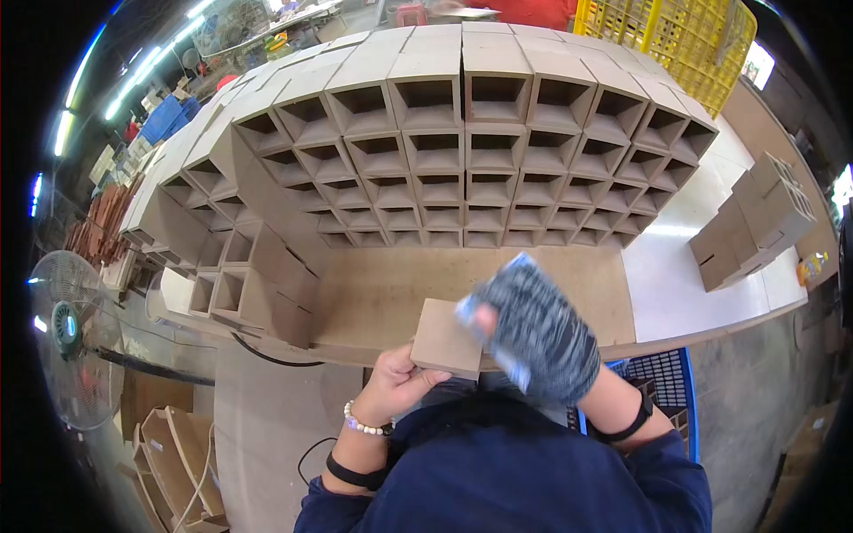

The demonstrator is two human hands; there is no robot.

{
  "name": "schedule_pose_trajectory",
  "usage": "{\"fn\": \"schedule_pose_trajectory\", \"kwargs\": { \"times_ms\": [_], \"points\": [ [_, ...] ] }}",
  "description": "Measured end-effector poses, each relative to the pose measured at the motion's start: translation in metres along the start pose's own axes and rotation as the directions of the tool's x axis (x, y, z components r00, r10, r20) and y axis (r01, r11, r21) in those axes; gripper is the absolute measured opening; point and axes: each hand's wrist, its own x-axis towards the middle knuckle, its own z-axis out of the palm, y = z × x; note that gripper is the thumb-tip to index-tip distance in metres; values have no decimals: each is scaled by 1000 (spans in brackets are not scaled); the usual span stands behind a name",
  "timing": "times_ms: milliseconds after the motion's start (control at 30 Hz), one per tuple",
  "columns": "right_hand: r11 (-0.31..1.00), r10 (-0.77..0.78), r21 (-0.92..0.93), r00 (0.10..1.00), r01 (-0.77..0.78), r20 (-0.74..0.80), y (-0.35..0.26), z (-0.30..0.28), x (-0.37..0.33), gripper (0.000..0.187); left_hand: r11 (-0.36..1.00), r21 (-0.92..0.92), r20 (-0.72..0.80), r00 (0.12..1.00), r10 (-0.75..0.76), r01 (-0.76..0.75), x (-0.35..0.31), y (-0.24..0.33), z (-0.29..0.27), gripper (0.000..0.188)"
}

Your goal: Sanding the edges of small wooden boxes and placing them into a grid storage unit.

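Note:
My bare left hand [395, 384], with a beaded bracelet at the wrist, grips a small tan box [442, 339] by its near left edge, thumb on the near side. The box is held over the front edge of the workbench; only its smooth top and a thin strip of side show. My right hand [542, 324] wears a grey knitted glove and is closed over the box's right part. It holds a light blue-and-white cloth-like piece [511, 369], which sticks out at both ends of the fist. Motion blurs this hand, and I cannot tell whether the piece touches the box.
Stacked open-ended tan boxes [440, 142] form a wall across the back and left of the wooden bench [382, 289]. More boxes [755, 222] stand on the white surface at the right, near a small yellow bottle [811, 266]. A fan [67, 329] stands left; a blue crate [680, 391] sits below right.

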Motion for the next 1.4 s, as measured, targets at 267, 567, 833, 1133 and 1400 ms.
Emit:
{"fn": "schedule_pose_trajectory", "kwargs": {
  "times_ms": [267,567,833,1133,1400],
  "points": [
    [909,189,-403,966,-105,175,51,22,-10,43,965,-262,22,1000,-7,12,-3,-2,3,25],
    [999,-22,-39,999,23,33,-15,6,1,43,972,-235,-20,1000,-13,8,-5,-14,0,32],
    [930,346,-159,935,-332,75,44,40,-37,46,756,-649,-124,992,-1,-80,-2,-16,4,40],
    [904,376,251,924,-347,-75,5,11,-15,74,874,-481,-201,979,-25,-76,-3,-14,5,34],
    [991,17,134,997,-7,-77,-12,6,1,61,976,-210,-180,983,22,-61,-2,-9,6,21]
  ]
}}
